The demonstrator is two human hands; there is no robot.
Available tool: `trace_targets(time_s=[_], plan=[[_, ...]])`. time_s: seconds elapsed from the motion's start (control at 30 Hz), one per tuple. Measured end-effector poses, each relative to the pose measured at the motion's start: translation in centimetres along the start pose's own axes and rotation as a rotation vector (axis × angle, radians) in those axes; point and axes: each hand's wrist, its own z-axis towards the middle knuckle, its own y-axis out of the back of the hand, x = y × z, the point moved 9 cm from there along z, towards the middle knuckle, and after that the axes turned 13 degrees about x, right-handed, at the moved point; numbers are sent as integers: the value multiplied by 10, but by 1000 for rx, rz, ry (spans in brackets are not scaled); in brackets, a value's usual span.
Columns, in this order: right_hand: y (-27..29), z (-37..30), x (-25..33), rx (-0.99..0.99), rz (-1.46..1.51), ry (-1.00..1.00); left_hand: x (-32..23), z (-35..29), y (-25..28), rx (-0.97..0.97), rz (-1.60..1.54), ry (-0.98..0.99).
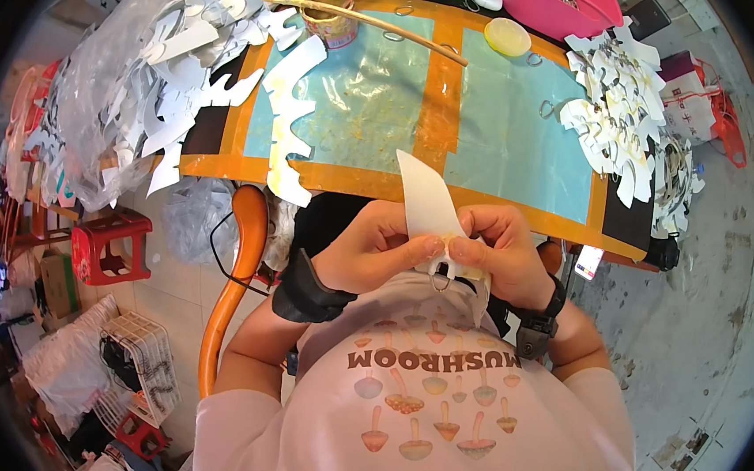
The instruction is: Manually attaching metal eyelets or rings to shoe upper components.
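Close in front of my chest, both hands grip a white curved cut-out piece [426,195] of flat material, its pointed end sticking up and away from me. My left hand [378,249] pinches its left side, the thumb pressed near the lower end. My right hand [506,256] pinches the right side, thumb almost meeting the other. A small metal ring [440,283] hangs at the lower end, between the thumbs. Beyond my hands, a longer white piece with notched edges [286,127] lies on the taped table [509,131].
Heaped white cut-outs [179,52] lie at the left, and yellow-stained ones [618,104] at the right. A red can [330,24] stands at the back with a stick [385,25] across it. Nearby are a yellow oval dish [508,37], loose metal rings [546,107] and a pink basket [561,6].
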Motion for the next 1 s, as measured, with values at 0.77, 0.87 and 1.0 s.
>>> trace_targets(time_s=[0.77,0.87,1.0], plan=[[-4,3,-2,182,-220,-100,10,-7,0,-16,409,171],[-8,0,9,162,-339,35,2,-7,-8,-32,323,108],[-1,-6,-4,71,-189,56,14,-9,-9,-54,57,128]])
